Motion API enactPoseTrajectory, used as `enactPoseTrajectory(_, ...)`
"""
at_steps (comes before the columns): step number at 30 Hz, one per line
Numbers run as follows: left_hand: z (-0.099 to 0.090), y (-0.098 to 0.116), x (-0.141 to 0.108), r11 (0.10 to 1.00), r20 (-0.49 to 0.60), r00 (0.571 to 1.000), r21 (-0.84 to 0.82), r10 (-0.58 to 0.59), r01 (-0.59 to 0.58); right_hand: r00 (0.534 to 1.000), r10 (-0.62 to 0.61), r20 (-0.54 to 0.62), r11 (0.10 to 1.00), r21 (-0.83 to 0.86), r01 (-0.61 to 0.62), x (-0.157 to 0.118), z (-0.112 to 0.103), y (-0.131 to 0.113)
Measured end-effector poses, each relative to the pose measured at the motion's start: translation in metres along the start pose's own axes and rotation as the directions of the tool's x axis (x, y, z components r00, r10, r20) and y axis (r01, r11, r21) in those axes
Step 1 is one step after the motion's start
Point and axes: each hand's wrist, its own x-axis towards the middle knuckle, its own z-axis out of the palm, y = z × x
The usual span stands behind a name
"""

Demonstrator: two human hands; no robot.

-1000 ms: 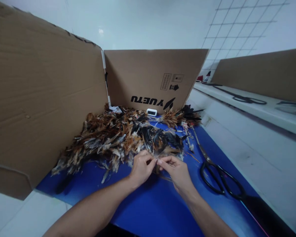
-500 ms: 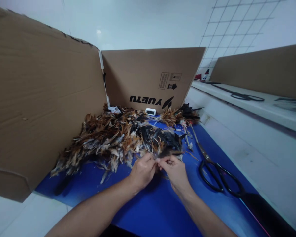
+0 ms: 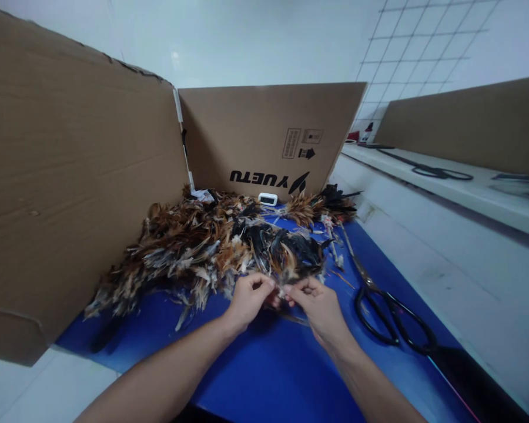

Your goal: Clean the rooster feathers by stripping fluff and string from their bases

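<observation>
**Tuft pinched over blue table**

Head view: a small tuft (image 3: 287, 274) of feathers is held by the right hand (image 3: 316, 304) near table centre, grip clamped on its base. The left hand (image 3: 247, 299) is held just beside it, grip together at the fingertips; whether feathers are caught in it cannot be told. The pile (image 3: 176, 249) is spread behind and to the left on the table (image 3: 273, 370). Shears (image 3: 370, 284) are laid at right, a white gadget (image 3: 268, 200) set by the rear cardboard (image 3: 242, 129).
</observation>
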Motion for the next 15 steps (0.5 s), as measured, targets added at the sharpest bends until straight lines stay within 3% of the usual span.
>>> enactPoseTrajectory(5,0.0004,-0.0020,-0.0004,0.976,0.099,0.994,-0.203,-0.054,0.073,1.000,0.005,0.003,1.000,-0.008,-0.005,0.0009,-0.0016,-0.0009)
enactPoseTrajectory(15,-0.0009,-0.0084,0.0014,0.999,0.114,0.994,0.054,0.003,-0.009,0.999,0.004,0.035,1.000,-0.013,-0.004,0.0013,-0.0030,0.0009)
